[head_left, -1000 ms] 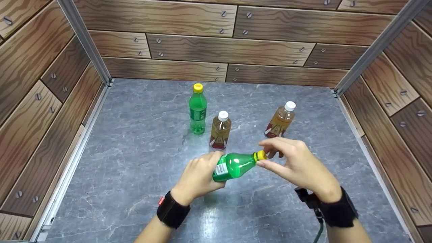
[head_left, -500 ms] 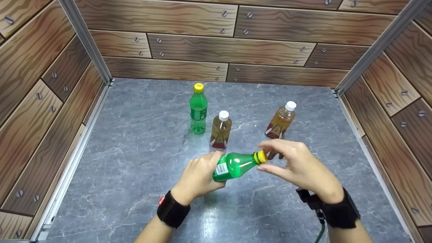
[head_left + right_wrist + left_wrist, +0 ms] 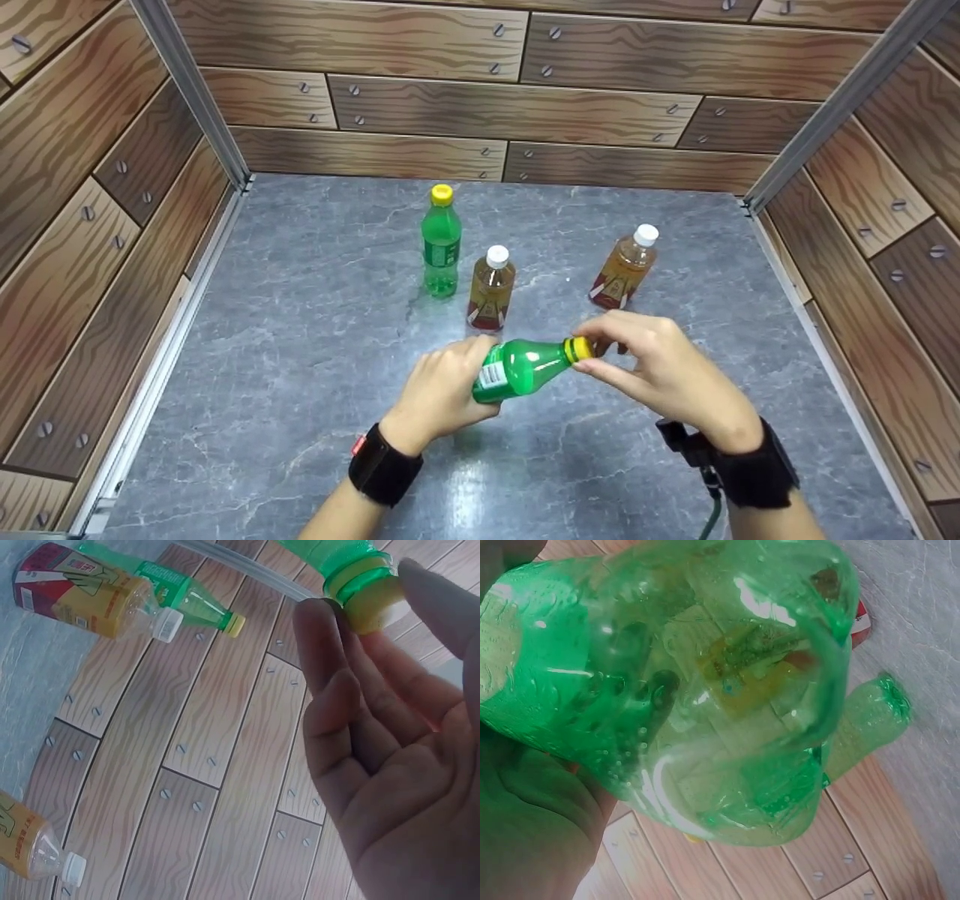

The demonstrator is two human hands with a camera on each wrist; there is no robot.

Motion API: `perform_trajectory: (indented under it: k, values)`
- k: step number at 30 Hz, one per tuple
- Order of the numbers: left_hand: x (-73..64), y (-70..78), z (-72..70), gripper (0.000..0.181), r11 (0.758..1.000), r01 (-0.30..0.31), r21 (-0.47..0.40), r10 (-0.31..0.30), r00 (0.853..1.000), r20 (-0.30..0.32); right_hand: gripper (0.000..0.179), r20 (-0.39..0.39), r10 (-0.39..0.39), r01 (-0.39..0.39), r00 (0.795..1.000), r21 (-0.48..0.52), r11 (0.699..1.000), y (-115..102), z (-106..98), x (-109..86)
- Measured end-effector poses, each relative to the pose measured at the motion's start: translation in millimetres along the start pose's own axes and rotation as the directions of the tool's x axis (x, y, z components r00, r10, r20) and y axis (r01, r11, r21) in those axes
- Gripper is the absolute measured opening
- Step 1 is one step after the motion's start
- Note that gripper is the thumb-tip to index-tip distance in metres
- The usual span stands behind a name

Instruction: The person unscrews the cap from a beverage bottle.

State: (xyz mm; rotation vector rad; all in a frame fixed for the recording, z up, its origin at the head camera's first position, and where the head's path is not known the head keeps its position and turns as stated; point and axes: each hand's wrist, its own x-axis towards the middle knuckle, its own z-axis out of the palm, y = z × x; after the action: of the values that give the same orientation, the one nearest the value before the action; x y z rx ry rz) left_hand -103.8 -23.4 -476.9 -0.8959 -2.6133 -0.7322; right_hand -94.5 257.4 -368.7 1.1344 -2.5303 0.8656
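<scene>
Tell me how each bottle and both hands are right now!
Held green bottle: tilted over, yellow cap on, tightness unclear
Standing green bottle: upright, capped
Middle brown bottle: upright, capped
Right brown bottle: upright, capped
Left hand: gripping the held green bottle
Right hand: pinching that bottle's yellow cap

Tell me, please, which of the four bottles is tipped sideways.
The green bottle in the left hand's grip; the other green bottle and the two white-capped bottles stand upright on the table.

2 black wristbands, red tab, green cable.
</scene>
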Motion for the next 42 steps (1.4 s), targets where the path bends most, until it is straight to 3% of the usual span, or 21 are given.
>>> perform_trajectory:
  k: [5, 8, 13, 16, 20, 23, 27, 31, 34, 36, 42]
  values:
    - [0.0, 0.7, -0.3, 0.071, 1.000, 0.000, -0.009, 0.000, 1.000, 0.003, 0.037, -0.030, -0.094, 0.093, 0.995, -0.015, 0.996, 3, -1, -2.1]
    - [-0.1, 1.5, -0.9, 0.072, 1.000, 0.002, -0.010, -0.002, 1.000, 0.009, 0.041, -0.029, -0.098, 0.097, 0.995, -0.012, 0.995, 4, -2, -3.2]
    - [0.2, 2.3, -1.3, 0.073, 1.000, 0.006, -0.017, -0.006, 1.000, 0.017, 0.051, -0.041, -0.014, 0.013, 0.999, -0.029, 1.000, 2, -2, -3.7]
    - [0.4, 2.4, -1.1, 0.074, 1.000, 0.005, -0.022, -0.005, 1.000, 0.018, 0.041, -0.048, 0.033, -0.035, 0.998, -0.037, 0.999, 1, -1, -2.4]
    - [0.4, 2.4, -0.9, 0.075, 1.000, 0.007, -0.030, -0.007, 1.000, 0.023, 0.025, -0.041, 0.038, -0.039, 0.998, -0.043, 0.998, 0, 0, -1.9]
    - [0.5, 1.8, -0.4, 0.075, 0.999, 0.012, -0.045, -0.010, 1.000, 0.029, 0.029, -0.046, 0.016, -0.017, 0.999, -0.037, 0.999, -1, -2, -3.8]
    - [0.6, 0.7, 0.6, 0.073, 0.996, 0.021, -0.089, -0.018, 0.999, 0.032, 0.035, -0.085, 0.009, -0.013, 0.996, -0.051, 0.999, 2, -6, -7.7]
    - [1.6, -0.6, 3.8, 0.069, 0.984, 0.039, -0.173, -0.033, 0.999, 0.038, 0.031, -0.104, 0.105, -0.113, 0.989, -0.073, 0.991, 13, -3, -19.1]
    - [2.1, -2.1, 6.8, 0.068, 0.972, 0.063, -0.227, -0.055, 0.998, 0.041, 0.023, -0.046, 0.214, -0.217, 0.976, -0.084, 0.973, 27, 17, -33.2]
    - [2.0, -2.9, 8.5, 0.068, 0.966, 0.076, -0.248, -0.068, 0.997, 0.041, 0.016, 0.028, 0.280, -0.275, 0.960, -0.113, 0.955, 37, 41, -44.1]
    - [3.1, -1.6, 10.4, 0.067, 0.959, 0.088, -0.271, -0.075, 0.996, 0.057, 0.012, 0.225, 0.337, -0.310, 0.914, -0.146, 0.939, 65, 121, -78.5]
